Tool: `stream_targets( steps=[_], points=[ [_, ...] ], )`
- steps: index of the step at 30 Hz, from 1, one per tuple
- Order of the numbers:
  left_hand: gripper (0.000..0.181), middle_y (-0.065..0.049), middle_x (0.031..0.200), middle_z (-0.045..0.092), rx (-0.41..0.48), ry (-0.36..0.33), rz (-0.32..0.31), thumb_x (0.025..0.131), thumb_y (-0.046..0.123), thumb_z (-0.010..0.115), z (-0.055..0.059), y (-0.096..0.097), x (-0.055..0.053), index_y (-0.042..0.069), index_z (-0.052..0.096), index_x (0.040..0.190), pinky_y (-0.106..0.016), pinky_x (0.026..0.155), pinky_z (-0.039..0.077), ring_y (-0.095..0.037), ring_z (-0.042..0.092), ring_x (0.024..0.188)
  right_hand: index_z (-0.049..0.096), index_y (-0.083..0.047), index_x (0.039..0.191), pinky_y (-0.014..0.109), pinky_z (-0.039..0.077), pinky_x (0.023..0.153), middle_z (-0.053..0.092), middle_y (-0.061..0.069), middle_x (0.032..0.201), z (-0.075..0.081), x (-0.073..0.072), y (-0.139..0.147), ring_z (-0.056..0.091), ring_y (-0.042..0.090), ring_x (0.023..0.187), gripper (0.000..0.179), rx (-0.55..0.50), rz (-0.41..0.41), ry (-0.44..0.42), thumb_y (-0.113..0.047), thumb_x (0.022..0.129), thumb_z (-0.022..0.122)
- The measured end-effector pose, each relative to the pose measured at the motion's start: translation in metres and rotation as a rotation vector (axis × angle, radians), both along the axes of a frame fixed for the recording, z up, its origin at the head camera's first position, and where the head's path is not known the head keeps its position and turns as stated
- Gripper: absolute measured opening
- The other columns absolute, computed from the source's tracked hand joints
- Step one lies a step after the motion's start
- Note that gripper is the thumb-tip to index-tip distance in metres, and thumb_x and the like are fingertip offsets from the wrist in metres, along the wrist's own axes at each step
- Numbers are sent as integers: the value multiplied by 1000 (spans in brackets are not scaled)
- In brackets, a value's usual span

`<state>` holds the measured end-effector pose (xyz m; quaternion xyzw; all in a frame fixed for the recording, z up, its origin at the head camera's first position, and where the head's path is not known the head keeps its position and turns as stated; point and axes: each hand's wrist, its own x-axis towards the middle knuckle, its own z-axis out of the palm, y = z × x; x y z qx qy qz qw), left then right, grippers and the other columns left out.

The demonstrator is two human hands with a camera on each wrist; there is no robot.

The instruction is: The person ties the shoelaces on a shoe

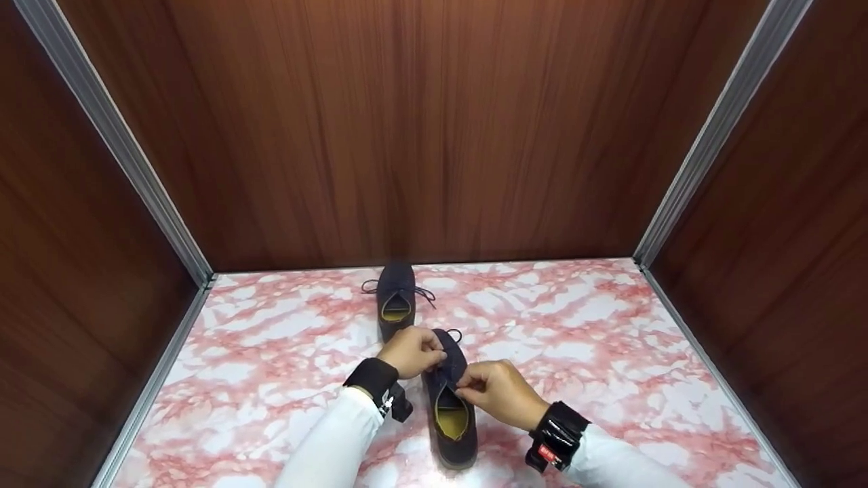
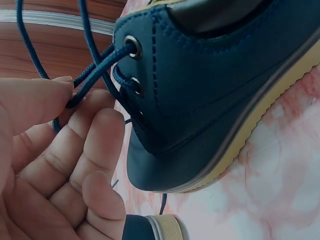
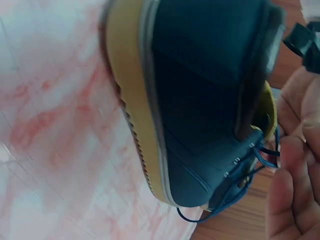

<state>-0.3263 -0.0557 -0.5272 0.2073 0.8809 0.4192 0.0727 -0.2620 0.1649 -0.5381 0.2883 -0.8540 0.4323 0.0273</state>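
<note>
A dark blue lace-up shoe with a yellow insole stands upright, toe pointing away, between my two hands. My left hand is over the left side of its lacing. In the left wrist view, that thumb and a finger pinch a dark blue shoelace, which runs out of the top metal eyelet. On the right side of the shoe opening is my right hand, thumb and forefinger brought together. The right wrist view has lace strands reaching those fingertips. A loose lace loop lies beside the toe.
A matching shoe stands farther back, toe close to the rear wall, with its lace tied in a bow. Brown wood-look panels with metal corner strips enclose the pink-and-white marbled surface.
</note>
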Motion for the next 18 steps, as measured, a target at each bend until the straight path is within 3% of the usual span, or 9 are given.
stream_targets(
  steps=[4,11,15,18],
  points=[
    [13,-4,75,74,1,30,10,91,13,78,0,0,0,6,73,81,-20,63,54,-5,64,62,77,-13,84,20,61,69,79,4,86,-4,0,-3,72,4,75,8,-22,-44,47,-7,86,83],
    [14,3,70,66,-39,105,21,91,16,78,0,-1,1,9,72,80,-20,65,47,-2,54,63,77,-12,82,19,60,67,75,2,82,-11,1,-6,70,7,72,13,-68,-68,226,-1,82,84],
    [14,2,73,68,-20,104,16,91,15,78,-1,-1,1,9,72,81,-20,65,48,-2,55,65,77,-12,82,18,59,68,74,0,82,-11,4,-8,68,4,74,14,-38,-53,225,0,80,85],
    [12,1,80,70,9,101,8,90,14,79,-1,-1,2,8,73,81,-20,69,49,-3,56,70,77,-11,84,19,60,70,74,1,85,-10,6,-9,69,4,76,12,-25,-39,174,-1,81,84]
  ],
)
